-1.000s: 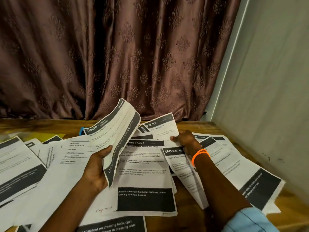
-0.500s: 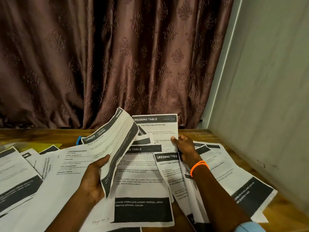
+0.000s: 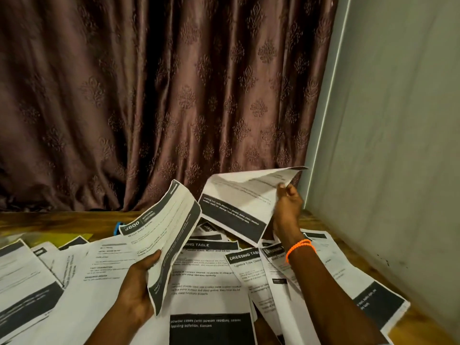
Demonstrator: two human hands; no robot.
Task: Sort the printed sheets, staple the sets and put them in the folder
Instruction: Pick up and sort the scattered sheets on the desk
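Left of the "DRESSING TABLE" sheet (image 3: 211, 277), which lay flat at the middle of the wooden counter (image 3: 423, 327), a loose spread of printed sheets (image 3: 37, 282) overlapped one another, grey header bars and black footer blocks showing. Beyond that spread, toward the curtain (image 3: 161, 95), a yellow-green edge (image 3: 82, 237) showed from under the paper; could not tell what it was. A small blue object (image 3: 117, 226) sat on the counter further back, mostly hidden.

Just left of and above the landmark sheet, the left hand (image 3: 135, 287) gripped a sheet headed "3800 KITCHEN" (image 3: 165, 235), thumb on its printed face, fingers behind. This sheet was raised off the pile and bowed along its length, lower corner hanging over the landmark sheet.

Behind and right of the landmark sheet, the right hand (image 3: 286, 205) pinched the top of a lifted sheet (image 3: 239, 205), held clear of the counter in front of the curtain, its black footer block hanging lowest. An orange bracelet (image 3: 300, 249) circled that wrist.

Right of the landmark sheet, under the right forearm, more "DRESSING TABLE" pages (image 3: 251, 267) fanned out toward the grey wall (image 3: 398, 145), the outermost page (image 3: 368, 295) near the counter's right edge.
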